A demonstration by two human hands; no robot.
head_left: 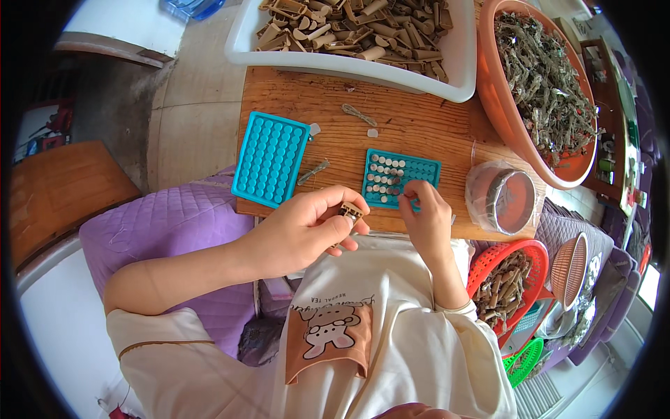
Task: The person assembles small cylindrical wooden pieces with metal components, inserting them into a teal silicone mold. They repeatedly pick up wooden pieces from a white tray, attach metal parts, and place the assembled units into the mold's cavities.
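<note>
My left hand grips a small brown curved piece, with dark and light spots showing inside it, above the table's near edge. To its right, my right hand pinches its thumb and fingers together over the near side of a teal compartment tray. Whatever is between those fingertips is too small to make out. Rows of small pale round discs fill the left part of this tray, while its right-hand pockets show bare teal. A larger teal tray with round pockets lies left of my hands.
At the table's back stands a white tub of brown curved pieces. An orange basin heaped with tied bundles stands at right, near a plastic-lined round container. Twine bundles lie on the wooden table. A red basket sits lower right.
</note>
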